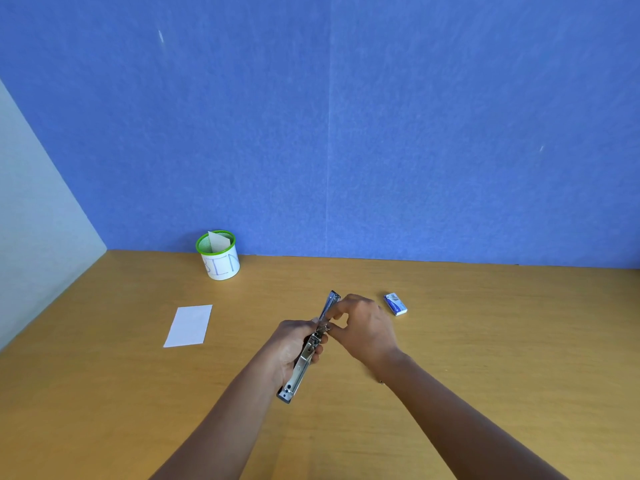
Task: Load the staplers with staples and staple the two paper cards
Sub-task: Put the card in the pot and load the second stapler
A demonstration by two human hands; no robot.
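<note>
One paper card [188,325] lies at 9 o'clock from the stapler [302,367]. My left hand [291,348] grips the opened stapler; my right hand [367,327] pinches it mid-length, staple box [395,304] at 2 o'clock. Judgement: loading is under way; stapling remains.

Both bare forearms stretched forward over the near edge of the tabletop, left hand [292,346] curled round the opened stapler [302,367], right hand [365,327] bent at the wrist, fingers pinched at the stapler's middle
</note>
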